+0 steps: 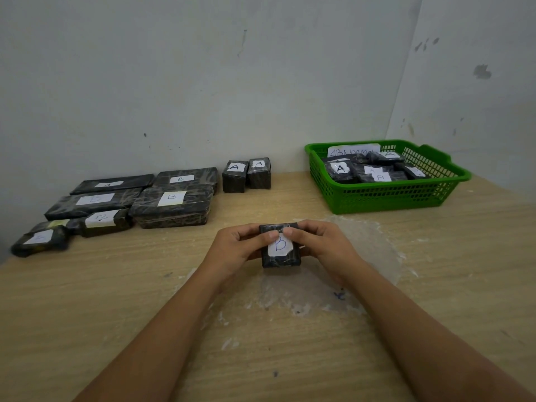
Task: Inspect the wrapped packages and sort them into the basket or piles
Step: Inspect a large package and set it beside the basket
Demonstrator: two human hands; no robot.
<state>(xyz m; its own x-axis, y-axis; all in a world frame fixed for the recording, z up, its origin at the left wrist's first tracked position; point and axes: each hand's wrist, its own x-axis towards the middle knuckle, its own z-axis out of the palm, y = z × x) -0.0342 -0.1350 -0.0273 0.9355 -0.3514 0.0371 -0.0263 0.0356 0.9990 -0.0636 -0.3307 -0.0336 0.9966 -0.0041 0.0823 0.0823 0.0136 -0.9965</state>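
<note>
**Small "B" package held in both hands above the surface**

A small black wrapped package [280, 246] with a white label marked "B" sits between the two hands, near the middle of the wooden surface [435, 285]. The left hand [235, 248] grips its left side, thumb curled onto the top near the label; the right hand [322, 244] grips the right side, its thumb touching the label's upper edge. Each grip is closed around the package. Whether the package touches the surface cannot be told.

A clear plastic sheet [362, 256] lies beneath the hands. Far right stands a green basket [388, 198] holding packages marked "A" and a paper sign. Far left lies a pile of flat black packages [171, 204], most labelled "B". Two small "A" packages [246, 175] stand upright side by side against the wall.
</note>
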